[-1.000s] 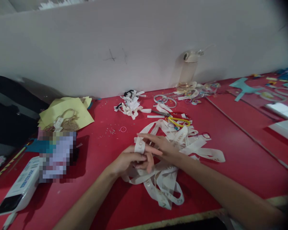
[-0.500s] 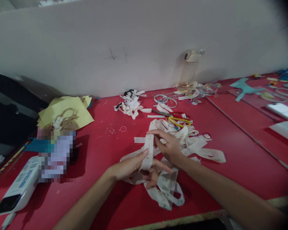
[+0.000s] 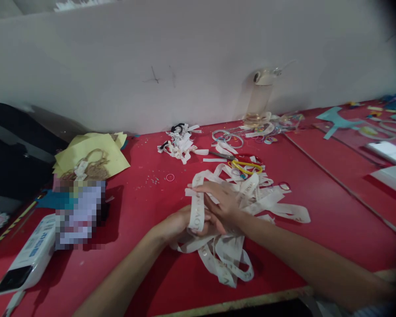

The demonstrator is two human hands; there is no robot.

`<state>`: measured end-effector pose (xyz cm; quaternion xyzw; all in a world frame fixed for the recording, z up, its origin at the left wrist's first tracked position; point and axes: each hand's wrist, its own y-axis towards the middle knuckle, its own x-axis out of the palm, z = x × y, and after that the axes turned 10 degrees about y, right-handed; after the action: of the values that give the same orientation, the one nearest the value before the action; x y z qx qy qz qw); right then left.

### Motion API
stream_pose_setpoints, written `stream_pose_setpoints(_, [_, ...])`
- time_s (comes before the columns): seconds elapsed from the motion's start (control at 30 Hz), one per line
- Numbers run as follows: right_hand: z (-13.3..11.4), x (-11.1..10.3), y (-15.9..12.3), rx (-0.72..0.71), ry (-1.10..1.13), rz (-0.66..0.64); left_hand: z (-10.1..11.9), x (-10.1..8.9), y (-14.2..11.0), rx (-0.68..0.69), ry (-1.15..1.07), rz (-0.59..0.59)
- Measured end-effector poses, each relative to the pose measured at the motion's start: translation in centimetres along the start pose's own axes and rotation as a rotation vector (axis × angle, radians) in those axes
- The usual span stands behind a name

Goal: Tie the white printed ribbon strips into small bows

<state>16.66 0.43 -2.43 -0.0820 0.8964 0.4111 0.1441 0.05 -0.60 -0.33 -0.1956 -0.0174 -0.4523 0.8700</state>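
Observation:
A white printed ribbon [image 3: 197, 207] runs upright between my two hands, its gold-toned lettering facing me. My left hand [image 3: 180, 222] grips its lower end, with some fingers hidden behind the strip. Above and to the right, my right hand [image 3: 222, 202] holds the upper part, its index finger lying across the ribbon and its thumb side partly covered. Under both hands spreads a loose tangle of the same ribbon [image 3: 229, 268], with loops trailing toward the table's front edge and to the right.
Scissors [image 3: 246, 166] with red and yellow handles lie behind the ribbon pile. Farther back are cut ribbon scraps [image 3: 181, 147] and a clear bottle [image 3: 259, 103] by the wall. Yellow paper [image 3: 108, 154] and a white device [image 3: 29, 253] sit left; a phone [image 3: 389, 153] is right.
The held ribbon has shifted slightly left and turned, so its lettering shows more. My right hand has moved left and down, closer to my left hand, whose fingers are more curled.

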Motion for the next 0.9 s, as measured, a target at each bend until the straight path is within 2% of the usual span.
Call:
stream_pose_setpoints(0.03, [0.3,0.3,0.2,-0.005,0.011,-0.028,0.1,0.1,-0.1,-0.014,0.000,-0.002])
stream_pose_setpoints(0.1, [0.8,1.0,0.8,0.016,0.025,-0.022,0.2,0.1,-0.3,-0.003,-0.066,-0.111])
stream_pose_setpoints(0.17, [1.2,1.5,1.5,0.052,0.025,0.028,0.2,0.0,-0.3,0.052,-0.124,-0.129])
stream_pose_setpoints(0.33, [1.5,2.0,3.0,0.048,0.071,0.076,0.1,-0.8,-0.2,0.196,-0.150,-0.070])
stream_pose_setpoints(0.4, [1.2,1.6,3.2,0.031,0.072,0.055,0.4,-0.9,-0.5,0.207,-0.126,-0.085])
stream_pose_setpoints(0.5, [0.7,0.8,2.8,0.009,0.049,0.000,0.8,-0.7,-1.1,0.215,-0.105,-0.174])
stream_pose_setpoints(0.6, [0.5,0.0,1.9,-0.017,0.008,-0.097,1.0,-0.4,-1.6,0.246,-0.110,-0.237])
stream_pose_setpoints(0.67, [0.6,-0.3,1.3,-0.048,-0.021,-0.147,0.8,-0.4,-1.6,0.307,-0.118,-0.199])
stream_pose_setpoints(0.83, [1.0,-0.2,0.5,0.023,-0.043,-0.100,0.5,-0.7,-1.2,0.438,-0.205,0.114])
stream_pose_setpoints(0.9, [1.0,-0.2,0.6,0.048,-0.034,-0.087,0.5,-0.8,-1.0,0.482,-0.245,0.174])
